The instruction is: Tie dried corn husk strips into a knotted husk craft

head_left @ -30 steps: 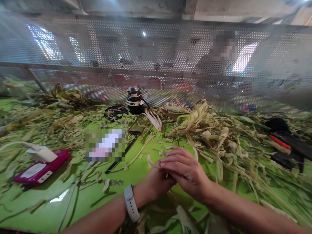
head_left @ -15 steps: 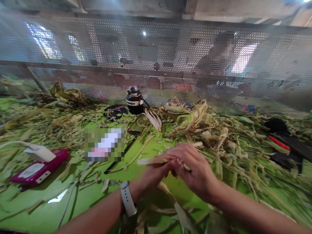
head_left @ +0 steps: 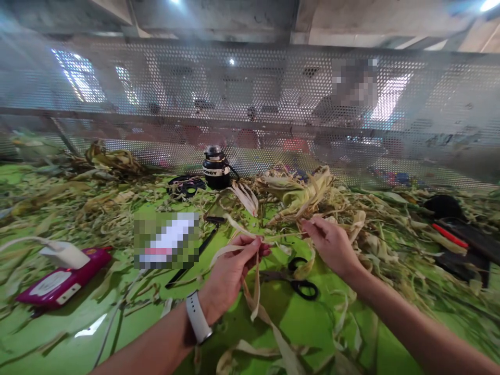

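Observation:
My left hand [head_left: 230,273], with a pale watch on its wrist, pinches several strips of dry corn husk [head_left: 254,302]; their long tails curl downward over the green table. My right hand [head_left: 332,245] is closed on the far end of a thin husk strip [head_left: 288,237], which stretches between both hands. Below that strip, black-handled scissors [head_left: 305,289] lie on the table, their blades partly behind the hanging husk. Loose husk pieces [head_left: 289,359] are at the near edge.
Shredded husks [head_left: 97,192] cover much of the green table [head_left: 50,338]. A purple power strip [head_left: 89,260] with a white charger [head_left: 64,255] sits left, near a blurred-out phone-like object [head_left: 167,239]. A black bottle [head_left: 216,169] stands before a perforated metal screen [head_left: 175,78]. A person [head_left: 344,107] is behind it.
My hands were together, working over the husk; they have moved apart, with the right drawing a thin strip rightward. The scissors now show between them.

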Motion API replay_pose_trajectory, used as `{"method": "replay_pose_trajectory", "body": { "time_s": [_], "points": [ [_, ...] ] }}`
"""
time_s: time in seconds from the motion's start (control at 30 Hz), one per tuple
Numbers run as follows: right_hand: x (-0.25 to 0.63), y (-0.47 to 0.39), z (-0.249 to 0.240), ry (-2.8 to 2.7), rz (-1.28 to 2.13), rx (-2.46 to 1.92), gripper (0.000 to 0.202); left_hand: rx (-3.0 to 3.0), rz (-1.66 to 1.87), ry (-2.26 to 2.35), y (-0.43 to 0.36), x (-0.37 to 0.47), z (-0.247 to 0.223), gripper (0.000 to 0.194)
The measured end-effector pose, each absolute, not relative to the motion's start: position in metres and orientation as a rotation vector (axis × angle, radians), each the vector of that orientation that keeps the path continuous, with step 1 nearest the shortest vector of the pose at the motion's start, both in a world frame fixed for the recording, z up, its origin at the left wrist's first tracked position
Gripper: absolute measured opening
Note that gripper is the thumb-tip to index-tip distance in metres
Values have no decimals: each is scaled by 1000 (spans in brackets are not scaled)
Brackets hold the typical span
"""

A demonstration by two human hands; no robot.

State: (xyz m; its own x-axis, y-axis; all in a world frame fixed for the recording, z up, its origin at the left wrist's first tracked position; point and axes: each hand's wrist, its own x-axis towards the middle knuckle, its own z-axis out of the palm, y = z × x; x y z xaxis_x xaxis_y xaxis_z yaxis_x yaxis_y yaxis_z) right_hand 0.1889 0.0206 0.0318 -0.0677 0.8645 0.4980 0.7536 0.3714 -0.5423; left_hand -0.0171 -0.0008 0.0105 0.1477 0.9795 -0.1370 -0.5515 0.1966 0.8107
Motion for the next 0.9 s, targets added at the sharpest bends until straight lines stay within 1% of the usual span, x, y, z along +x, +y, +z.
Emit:
{"method": "replay_pose_trajectory", "body": {
  "time_s": [0.1,0.17,0.23,0.3,0.4,0.53,0.6,0.67,0.73,0.8,0.87,0.9],
  "points": [
    [182,15,25,-1842,-115,-1361,19,735,1269,825,-3,-16,10,19],
    [170,3,23,-1895,-310,-1193,17,813,1275,840,-5,-16,9,19],
    [156,-13,21,-2043,-317,-1046,9,921,1270,855,-7,-15,8,18],
    [143,-26,17,-2226,-79,-1049,11,977,1261,890,-8,-15,8,18],
    [132,-34,10,-2237,205,-1101,20,962,1247,956,-10,-14,10,20],
    [128,-27,1,-1904,795,-1283,22,920,1272,1027,-10,-12,11,24],
    [127,-23,-7,-1702,1069,-1263,22,877,1301,1048,-8,-12,8,25],
    [126,-20,-17,-1535,1276,-1141,23,840,1334,1057,-4,-13,4,25],
    [125,-19,-24,-1443,1378,-1083,28,805,1375,1055,0,-15,1,25],
    [126,-18,-27,-1482,1392,-1093,29,766,1413,1073,4,-18,0,26],
    [127,-20,-24,-1678,1290,-1130,26,761,1408,1149,6,-20,3,28],
    [127,-21,-21,-1823,1177,-1126,25,796,1385,1201,6,-21,4,28]
  ]
}}
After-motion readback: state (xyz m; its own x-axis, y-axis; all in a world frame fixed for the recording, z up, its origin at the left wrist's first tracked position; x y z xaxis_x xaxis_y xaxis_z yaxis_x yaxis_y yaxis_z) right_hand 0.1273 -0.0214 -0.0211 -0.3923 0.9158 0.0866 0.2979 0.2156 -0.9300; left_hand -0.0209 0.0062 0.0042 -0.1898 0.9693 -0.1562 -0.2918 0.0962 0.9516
